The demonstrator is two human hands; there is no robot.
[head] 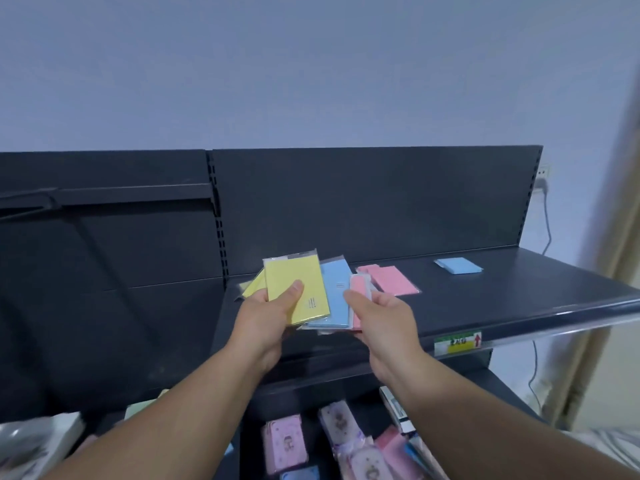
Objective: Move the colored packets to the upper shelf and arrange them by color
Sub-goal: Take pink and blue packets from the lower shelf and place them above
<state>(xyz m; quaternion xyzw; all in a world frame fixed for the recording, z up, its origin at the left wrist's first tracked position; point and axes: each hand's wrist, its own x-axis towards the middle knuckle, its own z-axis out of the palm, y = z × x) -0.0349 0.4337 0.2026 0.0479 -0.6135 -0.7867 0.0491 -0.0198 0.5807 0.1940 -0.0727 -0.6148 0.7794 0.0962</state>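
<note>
Center of frame: left hand (263,323) grips a fan of flat packets in clear sleeves, thumb pressed on the top one, a pale yellow packet (294,289) w/ small dark lines printed near its lower right corner. Its long axis runs roughly up-down in frame, top edge leaning a bit left. A 2nd yellow packet (254,284) sticks out behind it, angled toward upper left. Light blue packet (337,296) sits next in the fan, also approx. upright; can't tell which hand carries it. Right hand (381,320) pinches a pink packet (360,292) at the fan's right edge, thumb on top, long axis up-down.

All held just above the front left part of the dark upper shelf (519,289). On that shelf: pink stack (394,280) just right of the hands, long axis running upper left to lower right; blue stack (457,265) further right, lying approx. left-right. Bottom of frame: lower shelf w/ pink and blue patterned packs (346,445), blurred.
</note>
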